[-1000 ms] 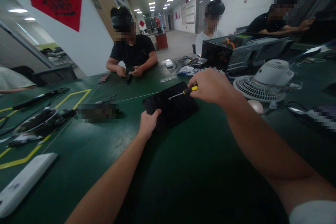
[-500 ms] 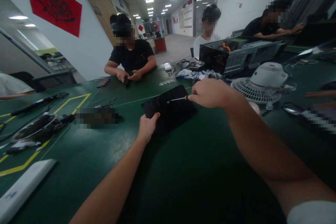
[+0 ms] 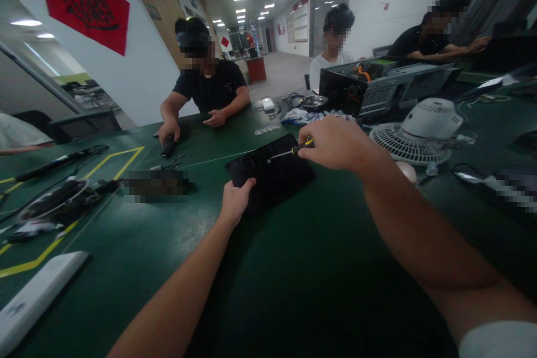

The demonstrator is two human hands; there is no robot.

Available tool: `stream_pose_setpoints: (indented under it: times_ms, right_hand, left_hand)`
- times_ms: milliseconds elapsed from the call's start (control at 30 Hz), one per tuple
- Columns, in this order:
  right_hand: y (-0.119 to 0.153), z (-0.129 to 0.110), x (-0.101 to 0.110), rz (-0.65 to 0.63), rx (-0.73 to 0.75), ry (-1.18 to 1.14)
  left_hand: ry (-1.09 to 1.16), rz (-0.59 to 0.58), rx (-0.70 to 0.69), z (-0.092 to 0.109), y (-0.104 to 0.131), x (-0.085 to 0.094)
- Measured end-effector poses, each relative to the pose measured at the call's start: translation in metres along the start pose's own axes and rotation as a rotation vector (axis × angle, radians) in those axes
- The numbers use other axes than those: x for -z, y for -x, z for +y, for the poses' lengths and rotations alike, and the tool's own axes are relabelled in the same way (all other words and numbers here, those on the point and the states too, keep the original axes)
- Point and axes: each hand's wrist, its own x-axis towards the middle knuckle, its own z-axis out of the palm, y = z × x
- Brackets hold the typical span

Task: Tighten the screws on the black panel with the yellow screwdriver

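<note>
A flat black panel [image 3: 272, 179] lies at a slant on the green table, in front of me. Its left edge is gripped by my left hand [image 3: 236, 199], the thumb on top and the other fingers hidden beneath. My right hand [image 3: 327, 144], over the panel's right part, is closed on a screwdriver [image 3: 296, 149] with a yellow and black handle. The screwdriver's thin shaft points left, its tip beside a small light round spot [image 3: 269, 161] on the panel. Whether the tip touches the spot cannot be made out.
A white fan [image 3: 432, 117] and an open computer case [image 3: 344, 92] stand at the right. Cables and a hoop-like part [image 3: 54, 201] lie left, near a white box [image 3: 42, 296]. Across the table, a person's hand [image 3: 170, 131] holds a dark object.
My right hand has shifted slightly left and more of the screwdriver's handle shows. Across the table, the person's hand with the dark object has moved left and down to the tabletop.
</note>
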Motion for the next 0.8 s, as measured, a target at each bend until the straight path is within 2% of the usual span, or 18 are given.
stream_pose_setpoints:
  times_ms: [233, 500, 800]
  right_hand:
    - [-0.0007, -0.0018, -0.0009, -0.009, 0.001, -0.016]
    - [-0.0019, 0.0002, -0.0011, -0.009, 0.01, -0.018]
    - [-0.0009, 0.0019, 0.002, -0.033, 0.015, -0.022]
  left_hand:
    - [-0.023, 0.012, 0.002, 0.0032, 0.0019, -0.0018]
    - [-0.023, -0.004, -0.044, -0.0038, -0.0021, 0.0002]
    - [-0.029, 0.004, -0.013, -0.0033, -0.0026, 0.0008]
